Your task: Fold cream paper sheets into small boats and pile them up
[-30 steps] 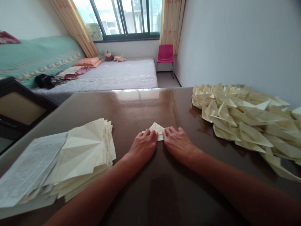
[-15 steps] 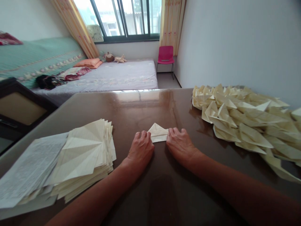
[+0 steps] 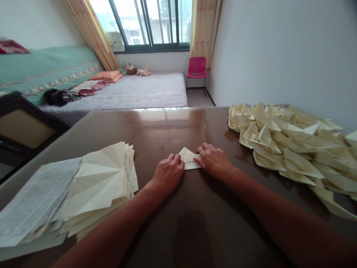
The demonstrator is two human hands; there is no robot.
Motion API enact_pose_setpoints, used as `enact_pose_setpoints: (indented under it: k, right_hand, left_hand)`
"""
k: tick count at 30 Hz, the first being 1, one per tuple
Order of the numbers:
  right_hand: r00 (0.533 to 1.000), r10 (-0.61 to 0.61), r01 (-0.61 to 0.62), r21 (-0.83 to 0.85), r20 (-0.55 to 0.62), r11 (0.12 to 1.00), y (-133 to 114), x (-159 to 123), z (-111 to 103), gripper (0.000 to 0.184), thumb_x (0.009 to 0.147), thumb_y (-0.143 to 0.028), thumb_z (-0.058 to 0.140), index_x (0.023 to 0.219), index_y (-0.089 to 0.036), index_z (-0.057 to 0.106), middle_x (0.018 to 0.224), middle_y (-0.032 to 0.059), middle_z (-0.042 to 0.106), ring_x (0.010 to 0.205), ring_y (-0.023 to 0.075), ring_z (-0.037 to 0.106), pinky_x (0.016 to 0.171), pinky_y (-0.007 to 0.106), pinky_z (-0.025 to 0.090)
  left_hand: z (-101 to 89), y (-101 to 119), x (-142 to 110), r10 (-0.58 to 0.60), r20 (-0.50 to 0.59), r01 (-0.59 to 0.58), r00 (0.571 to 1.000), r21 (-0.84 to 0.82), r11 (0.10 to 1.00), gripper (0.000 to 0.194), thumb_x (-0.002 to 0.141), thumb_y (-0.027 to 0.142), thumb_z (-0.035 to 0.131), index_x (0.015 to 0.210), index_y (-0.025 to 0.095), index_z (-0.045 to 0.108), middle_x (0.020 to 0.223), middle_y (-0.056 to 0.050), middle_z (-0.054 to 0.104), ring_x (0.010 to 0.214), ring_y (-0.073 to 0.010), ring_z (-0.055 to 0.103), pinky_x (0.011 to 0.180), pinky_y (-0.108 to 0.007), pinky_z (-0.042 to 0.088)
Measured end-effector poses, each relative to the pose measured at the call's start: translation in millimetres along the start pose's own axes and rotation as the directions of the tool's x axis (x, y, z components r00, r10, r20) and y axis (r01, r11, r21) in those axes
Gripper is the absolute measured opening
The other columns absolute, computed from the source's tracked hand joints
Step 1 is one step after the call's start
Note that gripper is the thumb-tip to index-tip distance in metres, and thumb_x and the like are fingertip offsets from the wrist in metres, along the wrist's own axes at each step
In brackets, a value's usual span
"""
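Note:
A small folded piece of cream paper with a pointed top lies flat in the middle of the glossy brown table. My left hand rests on its left edge with fingers curled and pressing down. My right hand presses on its right side, fingertips bent over the paper. Both hands lie low on the table, close together, and cover part of the paper's lower edge.
A stack of creased cream sheets lies at the left, with printed pages beneath. A heap of folded paper shapes fills the right side by the white wall. Beyond the table stand a bed and a pink chair.
My hands spread apart along the folded paper half a second ago, then came back together over it. The right hand shifted up and left onto the paper.

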State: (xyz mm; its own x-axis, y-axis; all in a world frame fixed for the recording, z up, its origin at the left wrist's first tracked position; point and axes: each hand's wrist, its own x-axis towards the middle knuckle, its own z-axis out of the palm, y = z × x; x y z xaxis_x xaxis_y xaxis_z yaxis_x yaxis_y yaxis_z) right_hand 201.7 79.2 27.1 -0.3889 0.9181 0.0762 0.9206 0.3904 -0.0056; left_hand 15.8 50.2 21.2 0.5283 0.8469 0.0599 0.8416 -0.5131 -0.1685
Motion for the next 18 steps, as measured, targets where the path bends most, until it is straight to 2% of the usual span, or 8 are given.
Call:
enact_pose_setpoints:
  k: [2, 9, 15, 18]
  right_hand:
    - [1.0, -0.01, 0.011, 0.099, -0.008, 0.995, 4, 3, 7, 0.028, 0.091, -0.044, 0.048, 0.101, -0.019, 0.058, 0.103, 0.0079, 0.059, 0.097, 0.0197, 0.054, 0.068, 0.027, 0.039]
    - [0.999, -0.002, -0.012, 0.398, 0.035, 0.917, 17, 11, 24, 0.022, 0.08, -0.04, 0.061, 0.086, -0.019, 0.058, 0.089, 0.0015, 0.059, 0.08, 0.0132, 0.055, 0.066, 0.024, 0.038]
    - [1.0, 0.013, -0.004, 0.62, -0.011, 0.785, 14, 14, 24, 0.016, 0.075, -0.03, 0.063, 0.083, -0.019, 0.053, 0.077, -0.0023, 0.058, 0.065, 0.0108, 0.05, 0.061, 0.023, 0.037]
    - [0.999, 0.012, 0.018, 0.702, -0.038, 0.712, 9, 13, 20, 0.017, 0.074, -0.025, 0.061, 0.087, -0.019, 0.051, 0.076, -0.0032, 0.059, 0.061, 0.0101, 0.048, 0.059, 0.023, 0.037]
  left_hand:
    - [1.9, -1, 1, 0.001, -0.031, -0.002, 1.0, -0.028, 1.0, 0.015, 0.089, 0.016, 0.046, 0.094, 0.017, 0.061, 0.094, -0.009, 0.058, 0.089, -0.0221, 0.054, 0.066, -0.03, 0.045]
    - [5.1, -4, 1, -0.014, -0.075, 0.01, 0.997, -0.043, 0.999, 0.015, 0.093, 0.022, 0.044, 0.089, 0.019, 0.058, 0.09, -0.006, 0.058, 0.086, -0.0206, 0.054, 0.063, -0.028, 0.045]
    - [5.9, -3, 2, -0.055, -0.086, 0.051, 0.995, -0.041, 0.998, 0.018, 0.095, 0.025, 0.041, 0.091, 0.021, 0.059, 0.093, -0.004, 0.06, 0.088, -0.0191, 0.056, 0.062, -0.025, 0.045]
    - [5.2, -4, 2, -0.094, -0.095, 0.088, 0.991, -0.064, 0.994, 0.02, 0.095, 0.027, 0.04, 0.103, 0.022, 0.058, 0.103, -0.004, 0.06, 0.09, -0.0183, 0.058, 0.059, -0.024, 0.046]
